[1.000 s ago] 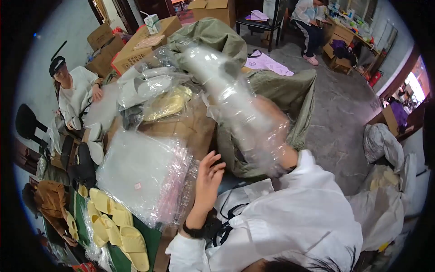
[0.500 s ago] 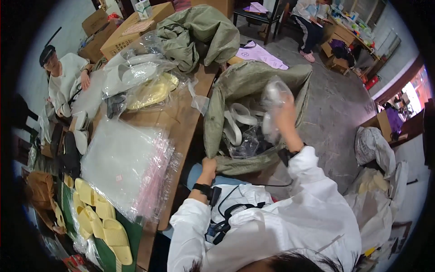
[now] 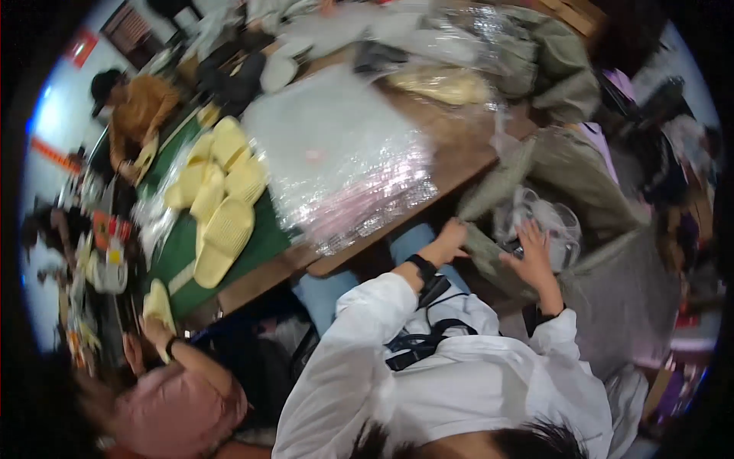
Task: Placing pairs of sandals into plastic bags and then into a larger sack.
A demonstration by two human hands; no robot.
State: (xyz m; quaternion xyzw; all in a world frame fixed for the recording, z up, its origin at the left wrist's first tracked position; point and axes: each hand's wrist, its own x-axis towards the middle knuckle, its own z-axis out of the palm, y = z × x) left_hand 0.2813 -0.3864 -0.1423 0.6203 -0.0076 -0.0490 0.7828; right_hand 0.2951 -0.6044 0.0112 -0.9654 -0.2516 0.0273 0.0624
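Observation:
A large olive-green woven sack (image 3: 604,176) gapes beside the table at my right. Clear-bagged whitish slippers (image 3: 562,229) lie inside it, partly hidden behind my fingers. My right hand (image 3: 533,256) is over the mouth of the sack, fingers spread and gripping nothing. At the near left rim of the sack, my left hand (image 3: 447,241) holds the fabric. A thick stack of clear plastic bags (image 3: 329,138) with pinkish edges covers the tabletop to the left of the sack.
Yellow slippers (image 3: 225,229) lie on a green surface (image 3: 256,241) at the left. A person in a pink top (image 3: 180,405) sits close by, holding a yellow slipper (image 3: 158,306); another in brown (image 3: 149,107) works farther off. Beyond the stack lie bagged yellow slippers (image 3: 440,83).
My view has swung left, bringing the person in pink into sight. My right hand has let go of the bagged slippers in the sack and opened. My left hand stays on the rim.

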